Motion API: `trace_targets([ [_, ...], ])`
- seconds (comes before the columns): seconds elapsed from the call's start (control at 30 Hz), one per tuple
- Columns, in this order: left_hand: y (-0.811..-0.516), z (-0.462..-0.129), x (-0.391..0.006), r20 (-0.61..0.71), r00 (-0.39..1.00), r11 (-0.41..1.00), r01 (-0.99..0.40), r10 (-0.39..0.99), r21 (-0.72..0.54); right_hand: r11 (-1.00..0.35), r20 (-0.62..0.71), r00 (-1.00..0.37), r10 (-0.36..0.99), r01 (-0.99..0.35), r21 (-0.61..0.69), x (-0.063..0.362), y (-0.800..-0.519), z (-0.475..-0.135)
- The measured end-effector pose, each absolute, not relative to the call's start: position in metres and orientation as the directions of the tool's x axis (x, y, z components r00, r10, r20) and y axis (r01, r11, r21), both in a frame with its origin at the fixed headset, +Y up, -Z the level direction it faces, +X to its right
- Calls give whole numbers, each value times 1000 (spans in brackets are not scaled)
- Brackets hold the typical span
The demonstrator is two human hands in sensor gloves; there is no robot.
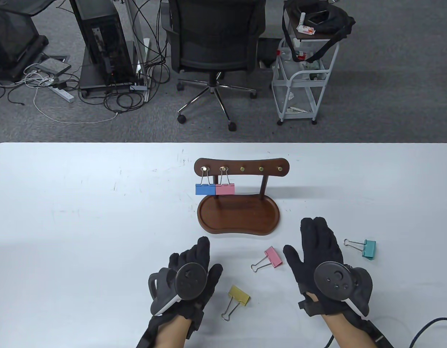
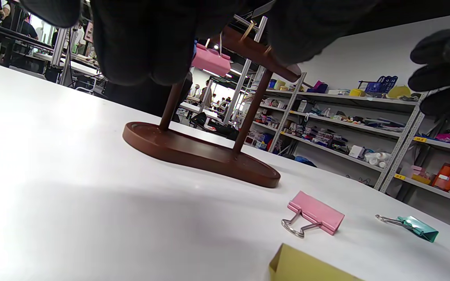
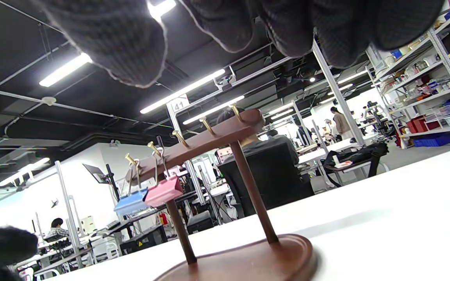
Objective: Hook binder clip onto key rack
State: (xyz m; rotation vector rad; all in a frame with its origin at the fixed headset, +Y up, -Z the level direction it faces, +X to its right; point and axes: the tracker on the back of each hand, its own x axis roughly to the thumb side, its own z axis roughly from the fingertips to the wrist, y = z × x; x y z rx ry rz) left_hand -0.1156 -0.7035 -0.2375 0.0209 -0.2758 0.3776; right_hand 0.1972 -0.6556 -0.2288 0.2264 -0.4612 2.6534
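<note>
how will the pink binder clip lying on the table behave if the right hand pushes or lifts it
The loose pink clip looks small and light, so a push would probably slide it across the smooth table. Its wire handles lie splayed and likely pivot when pinched. Its wedge body rests flat, so rolling seems unlikely.

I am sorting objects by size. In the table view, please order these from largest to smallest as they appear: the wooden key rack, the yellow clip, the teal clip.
1. Wooden key rack, clearly the largest.
2. Yellow clip and teal clip: they look about the same size, so I do not rank them.
</note>
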Motion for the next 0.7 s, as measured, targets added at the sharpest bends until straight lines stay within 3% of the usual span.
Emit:
trace_targets([
  [0.27, -702, -236, -111, 285, 894, 934, -356, 346, -18, -838, 145, -887, 438, -462, -292, 203, -662, -216],
  [0.7, -696, -224, -95, 334, 899, 952, -306, 283, 17, -861, 101, -910, 402, -413, -295, 210, -676, -216],
])
